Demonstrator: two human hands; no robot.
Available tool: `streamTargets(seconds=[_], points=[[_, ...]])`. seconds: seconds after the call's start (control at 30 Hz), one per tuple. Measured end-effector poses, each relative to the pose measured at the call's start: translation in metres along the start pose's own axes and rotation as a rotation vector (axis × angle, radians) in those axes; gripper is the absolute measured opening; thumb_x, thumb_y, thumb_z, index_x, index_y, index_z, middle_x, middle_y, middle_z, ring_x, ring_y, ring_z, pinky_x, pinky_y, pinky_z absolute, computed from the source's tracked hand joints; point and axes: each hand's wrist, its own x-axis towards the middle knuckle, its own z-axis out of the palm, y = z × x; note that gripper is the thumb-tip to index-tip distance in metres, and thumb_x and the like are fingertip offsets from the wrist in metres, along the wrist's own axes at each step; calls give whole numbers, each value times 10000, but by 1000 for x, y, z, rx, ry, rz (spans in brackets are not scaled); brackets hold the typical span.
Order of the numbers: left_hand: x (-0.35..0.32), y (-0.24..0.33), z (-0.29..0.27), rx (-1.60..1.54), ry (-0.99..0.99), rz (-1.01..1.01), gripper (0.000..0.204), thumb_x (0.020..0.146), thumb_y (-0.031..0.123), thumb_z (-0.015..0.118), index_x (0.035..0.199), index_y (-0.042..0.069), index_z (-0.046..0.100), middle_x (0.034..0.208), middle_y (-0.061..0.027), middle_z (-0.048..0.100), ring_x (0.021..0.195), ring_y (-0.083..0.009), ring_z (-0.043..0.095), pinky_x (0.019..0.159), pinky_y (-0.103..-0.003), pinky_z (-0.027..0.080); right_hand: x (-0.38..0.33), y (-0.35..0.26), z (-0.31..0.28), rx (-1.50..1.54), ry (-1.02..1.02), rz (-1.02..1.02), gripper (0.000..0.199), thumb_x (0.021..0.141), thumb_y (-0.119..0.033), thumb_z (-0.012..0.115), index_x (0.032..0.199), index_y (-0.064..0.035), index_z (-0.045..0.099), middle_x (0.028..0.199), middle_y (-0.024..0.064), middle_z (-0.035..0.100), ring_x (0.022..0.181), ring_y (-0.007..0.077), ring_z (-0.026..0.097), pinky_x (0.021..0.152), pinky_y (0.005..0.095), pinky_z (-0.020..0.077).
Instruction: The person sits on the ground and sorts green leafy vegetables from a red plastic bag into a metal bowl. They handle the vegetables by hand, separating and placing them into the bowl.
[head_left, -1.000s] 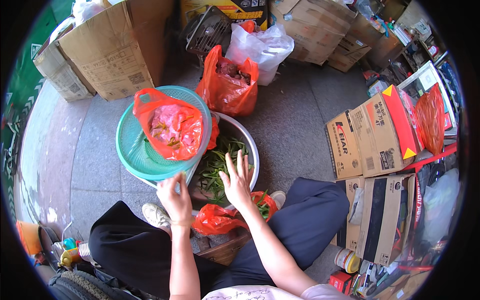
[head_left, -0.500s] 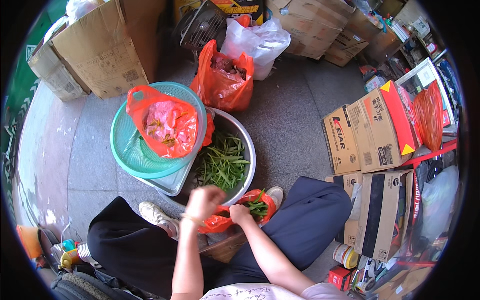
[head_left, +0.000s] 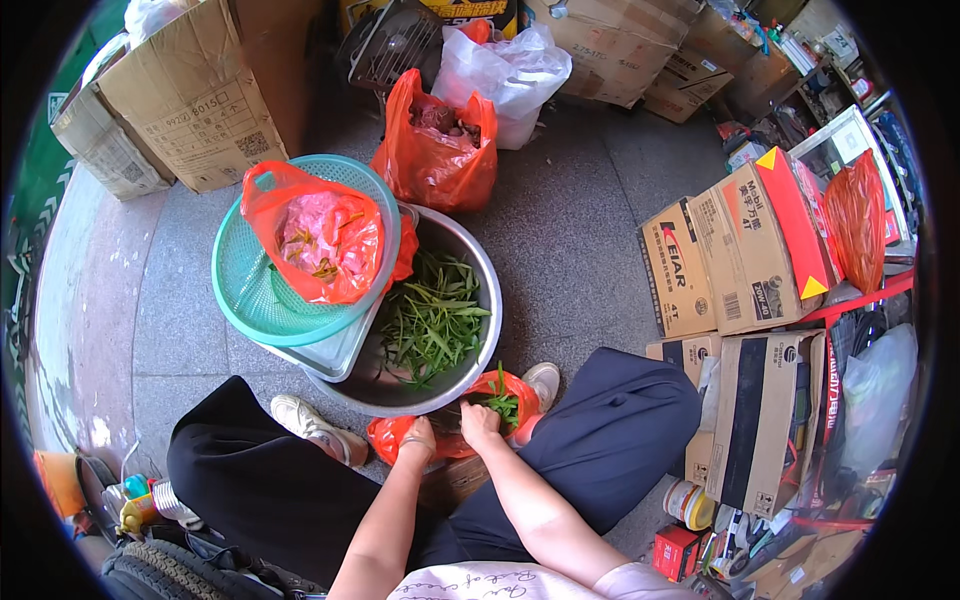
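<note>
A red plastic bag [head_left: 385,436] lies between my shoes, spread open, with long-leaved greens [head_left: 508,408] showing at its right side. My left hand [head_left: 418,438] is closed at the bag's left part, fingers around its edge; the fingertips are partly hidden. Beside the greens, my right hand [head_left: 481,424] is closed, its fingers curled against the stems inside the bag. Just beyond both hands stands a wide metal basin [head_left: 478,372]. Loose leafy greens [head_left: 432,320] lie in it, toward its right side.
A turquoise colander [head_left: 228,262] holding a red bag [head_left: 358,275] rests over the basin's left side, atop a pale tray [head_left: 340,360]. Farther off stand a filled red bag [head_left: 440,165] and a white bag [head_left: 510,80]. Cardboard boxes [head_left: 745,240] are stacked to the right.
My left hand has come down from above the basin's near rim to the red bag's left part. My right hand stays at the greens. The view has shifted slightly.
</note>
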Motion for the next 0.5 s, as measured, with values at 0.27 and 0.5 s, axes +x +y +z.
streamTargets(seconds=[0.27,0.5], points=[[-10,10,-18,164,-34,-12,318,740,75,467,1039,-13,531,1024,-224,555,973,-323,543,818,-387,454,3,-4,-31,-26,-201,-13,162,718,-106,534,839,-56,630,940,154,605,899,267,590,730,378,483],[-39,35,-80,214,-18,-40,220,708,71,535,906,25,621,951,-199,593,901,-316,583,749,-370,488,-7,8,-117,-6,-650,-68,234,621,-123,718,837,-51,663,886,126,630,822,255,607,713,365,477]])
